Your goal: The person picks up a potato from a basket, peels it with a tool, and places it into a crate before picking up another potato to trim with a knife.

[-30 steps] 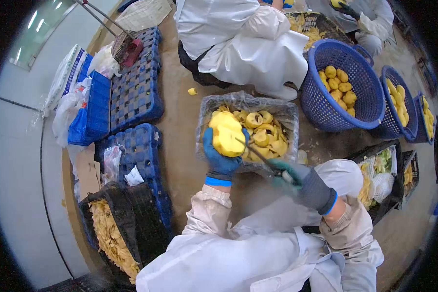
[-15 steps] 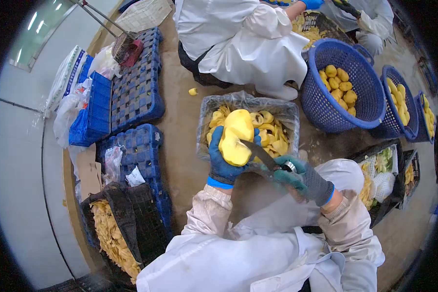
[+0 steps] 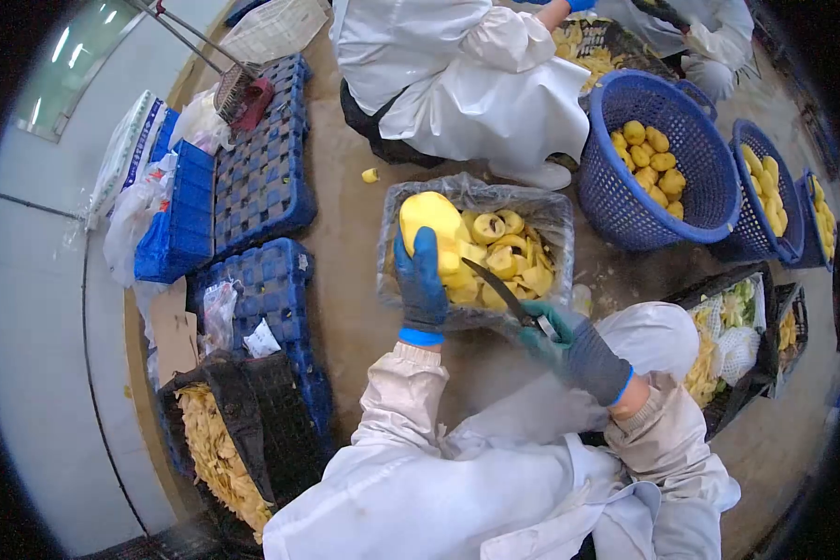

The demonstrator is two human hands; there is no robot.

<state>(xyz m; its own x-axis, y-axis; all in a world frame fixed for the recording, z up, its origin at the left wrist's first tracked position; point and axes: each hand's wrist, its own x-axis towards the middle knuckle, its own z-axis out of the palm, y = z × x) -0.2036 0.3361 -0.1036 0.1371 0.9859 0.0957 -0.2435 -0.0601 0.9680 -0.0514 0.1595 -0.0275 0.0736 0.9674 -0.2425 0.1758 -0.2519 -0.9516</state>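
In a blue glove, my left hand (image 3: 422,289) grips a peeled yellow squash (image 3: 429,217), its fingers up along the side of it. The squash is over a crate lined with clear plastic (image 3: 541,203), which holds yellow peelings and cut pieces (image 3: 509,261). My right hand (image 3: 574,347), in a grey-green glove, is closed round the handle of a knife (image 3: 497,286). The dark curved blade points up and left, its tip close to the lower right of the squash.
Blue baskets (image 3: 616,201) of peeled squash stand at the right. A person in white (image 3: 467,84) sits ahead. Blue pallets (image 3: 261,159) line the left, with a dark crate (image 3: 280,425) of peelings nearer. Another crate (image 3: 765,364) is by my right knee.
My left hand has turned the squash and tilted it up to the left. The knife blade has come away from the squash, and my right hand has shifted slightly down.
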